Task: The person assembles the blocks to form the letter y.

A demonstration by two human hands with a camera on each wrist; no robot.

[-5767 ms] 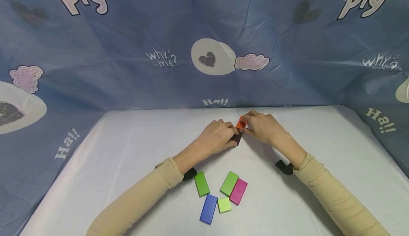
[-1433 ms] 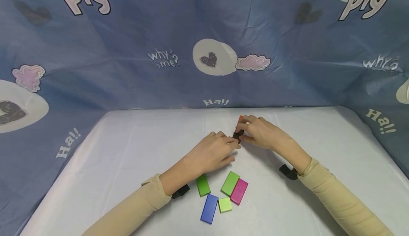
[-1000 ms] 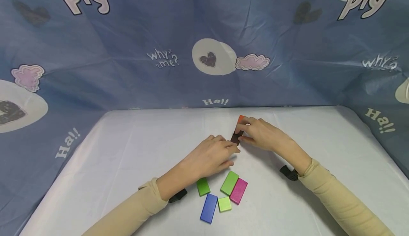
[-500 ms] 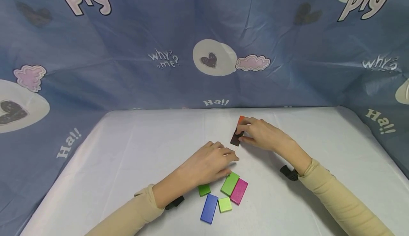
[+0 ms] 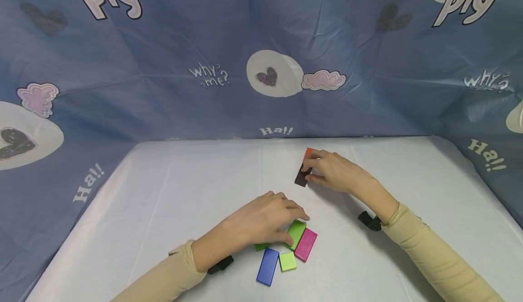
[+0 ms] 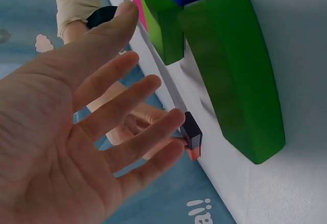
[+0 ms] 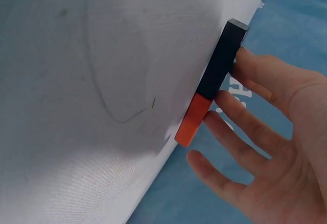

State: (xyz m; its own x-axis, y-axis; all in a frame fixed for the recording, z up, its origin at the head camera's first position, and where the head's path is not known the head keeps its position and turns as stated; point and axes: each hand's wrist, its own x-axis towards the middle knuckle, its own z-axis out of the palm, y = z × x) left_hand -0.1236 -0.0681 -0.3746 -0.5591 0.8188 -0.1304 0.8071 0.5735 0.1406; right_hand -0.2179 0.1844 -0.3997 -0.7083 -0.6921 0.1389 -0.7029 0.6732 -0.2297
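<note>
My left hand [image 5: 263, 218] is over the near group of blocks, fingers spread and holding nothing. Beneath its thumb and forefinger lies a light green block [image 5: 296, 232], with a magenta block [image 5: 305, 245] along its right side. A darker green block [image 5: 262, 247] is mostly hidden by that hand but shows large in the left wrist view [image 6: 237, 81]. Farther back, my right hand [image 5: 337, 171] touches a black block [image 5: 301, 179] with thumb and fingers. End to end with it lies an orange block [image 7: 193, 119], partly covered by the fingers in the head view.
A blue block [image 5: 267, 267] and a small lime block [image 5: 288, 262] lie nearest me on the white tabletop [image 5: 184, 179]. A printed blue cloth [image 5: 163, 88] hangs behind the table's far edge.
My left hand has left the black block and come toward me, over the light green block. My right hand has shifted from the orange block onto the black one, then stayed still.
</note>
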